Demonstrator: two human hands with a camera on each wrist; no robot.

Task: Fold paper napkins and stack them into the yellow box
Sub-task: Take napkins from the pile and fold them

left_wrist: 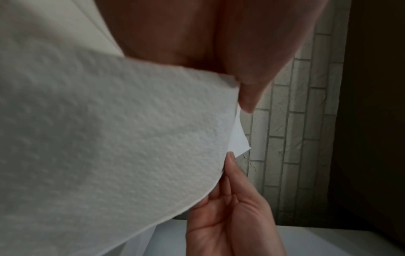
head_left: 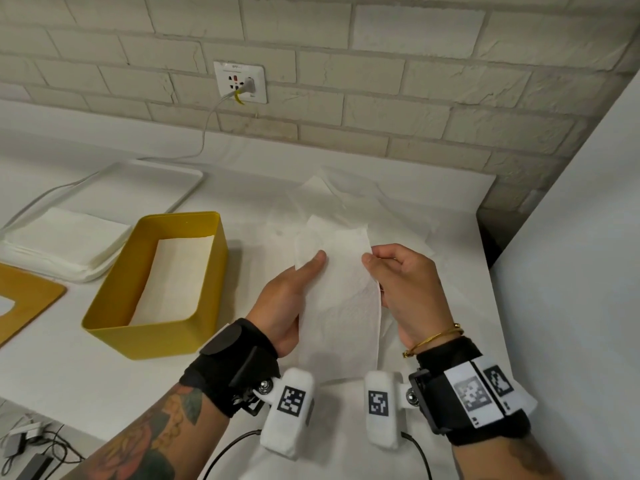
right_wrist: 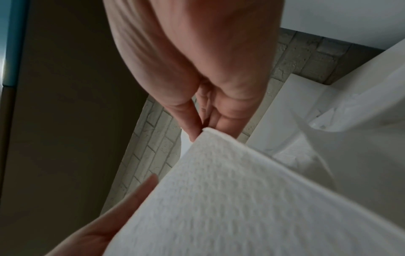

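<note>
I hold a white paper napkin (head_left: 341,299), folded into a long strip, in the air above the table with both hands. My left hand (head_left: 311,268) grips its left edge, thumb on top and fingers underneath. My right hand (head_left: 372,261) pinches the right edge near the top. In the left wrist view the embossed napkin (left_wrist: 109,138) fills the frame, with the right hand (left_wrist: 230,216) below it. In the right wrist view the fingertips (right_wrist: 195,133) pinch the napkin's corner (right_wrist: 219,147). The open yellow box (head_left: 145,337) stands to the left, with a folded napkin (head_left: 173,278) flat inside.
A stack of unfolded napkins (head_left: 65,240) lies on a white tray (head_left: 166,174) behind the box. A wooden lid (head_left: 27,299) sits at the far left. Loose napkins (head_left: 346,199) lie on the table beyond my hands. A brick wall with a socket (head_left: 240,81) and cable stands behind.
</note>
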